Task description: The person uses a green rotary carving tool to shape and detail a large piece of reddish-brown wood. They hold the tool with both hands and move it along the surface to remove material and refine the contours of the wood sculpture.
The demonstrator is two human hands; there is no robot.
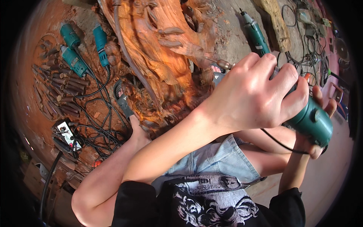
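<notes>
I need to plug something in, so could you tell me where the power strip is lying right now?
In the head view the power strip lies on the ground at the lower left, amid tangled black cables, below the row of carving chisels.

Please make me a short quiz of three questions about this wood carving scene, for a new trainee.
1. True or false: the left hand and the right hand both grip the green grinder.
2. Where does the power strip lie? A) on the floor at the person's left, among black cables; B) on top of the carving; C) on the person's lap.
3. Fill in: the grinder's bit points toward a carved orange block made of ____.

Key: 1 true; 2 A; 3 wood.
</notes>
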